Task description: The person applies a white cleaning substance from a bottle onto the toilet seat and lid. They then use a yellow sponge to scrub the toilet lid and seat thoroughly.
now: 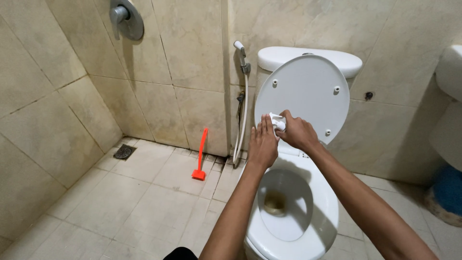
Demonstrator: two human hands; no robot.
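The right hand [298,132] gripped a white cloth [278,122] against the raised toilet lid [308,91]; the left hand [263,144], fingers straight and together, lay flat beside it.

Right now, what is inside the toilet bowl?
Inside the toilet bowl there is a brownish patch at the drain bottom, with white walls around it. The left arm covers part of the left rim; water level cannot be told.

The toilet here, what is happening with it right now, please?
A person leans over a white toilet whose lid stands raised against the tank. The right hand has its grip on a small white cloth pressed to the lid's lower edge. The left hand rests flat beside it. An orange brush leans on the wall.
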